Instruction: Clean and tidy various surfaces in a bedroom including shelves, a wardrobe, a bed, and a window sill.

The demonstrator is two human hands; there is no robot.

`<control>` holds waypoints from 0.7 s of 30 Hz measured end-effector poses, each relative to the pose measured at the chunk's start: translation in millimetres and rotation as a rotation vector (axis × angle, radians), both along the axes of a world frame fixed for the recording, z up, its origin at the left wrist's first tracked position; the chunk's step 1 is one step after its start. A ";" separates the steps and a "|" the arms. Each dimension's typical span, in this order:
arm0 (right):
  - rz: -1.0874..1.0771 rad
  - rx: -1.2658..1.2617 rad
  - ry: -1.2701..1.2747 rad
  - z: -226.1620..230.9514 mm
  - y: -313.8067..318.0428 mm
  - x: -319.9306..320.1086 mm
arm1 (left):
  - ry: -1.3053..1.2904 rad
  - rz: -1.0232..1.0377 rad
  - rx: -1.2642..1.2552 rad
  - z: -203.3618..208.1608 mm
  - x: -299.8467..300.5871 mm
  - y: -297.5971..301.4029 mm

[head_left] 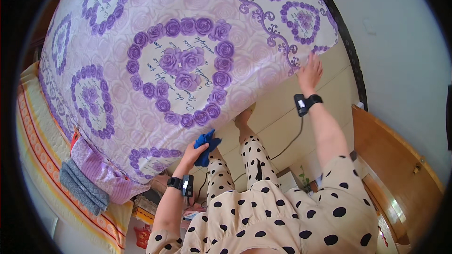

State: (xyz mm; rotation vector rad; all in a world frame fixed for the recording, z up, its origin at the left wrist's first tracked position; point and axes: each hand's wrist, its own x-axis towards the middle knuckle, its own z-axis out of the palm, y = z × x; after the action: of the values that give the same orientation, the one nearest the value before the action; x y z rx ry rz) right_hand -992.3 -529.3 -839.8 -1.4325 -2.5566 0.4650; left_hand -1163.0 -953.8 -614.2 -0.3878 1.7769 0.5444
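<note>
A purple-and-white bed sheet (245,51) printed with roses and heart wreaths spreads over the bed in front of me. At its near edge, my left hand (192,154) is closed around a crumpled blue cloth (203,160). My right hand (310,72) reaches farther out to the right, at the sheet's edge beside the scrolled purple border. Its fingers are stretched and slightly apart, with the tips against or just over the sheet; nothing shows in its grasp.
Pale floor tiles (278,113) lie between the bed and the wall (395,47). On the right is a wooden door or panel (400,146). Folded grey quilted fabric (82,186) and pink-purple fabric (110,169) rest at the left on an orange-striped cover (44,160). A cable (294,138) hangs from my right wrist device.
</note>
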 end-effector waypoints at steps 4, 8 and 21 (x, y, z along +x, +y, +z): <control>0.389 -0.158 0.498 21.5 -91.5 -116.1 | 0.081 0.086 0.040 16.8 -13.8 42.1; 0.854 -0.404 0.568 60.7 -136.3 -180.6 | 0.061 -0.003 0.041 4.2 6.8 94.4; -0.614 -1.121 0.211 -55.3 220.6 170.0 | 0.069 -0.032 0.052 -22.6 63.7 136.7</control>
State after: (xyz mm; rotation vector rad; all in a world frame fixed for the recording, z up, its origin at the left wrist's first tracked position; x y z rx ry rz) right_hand -822.2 -308.6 -895.0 -2.1429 -1.4854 1.9344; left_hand -1099.4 -817.0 -636.8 -0.3073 1.8280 0.5855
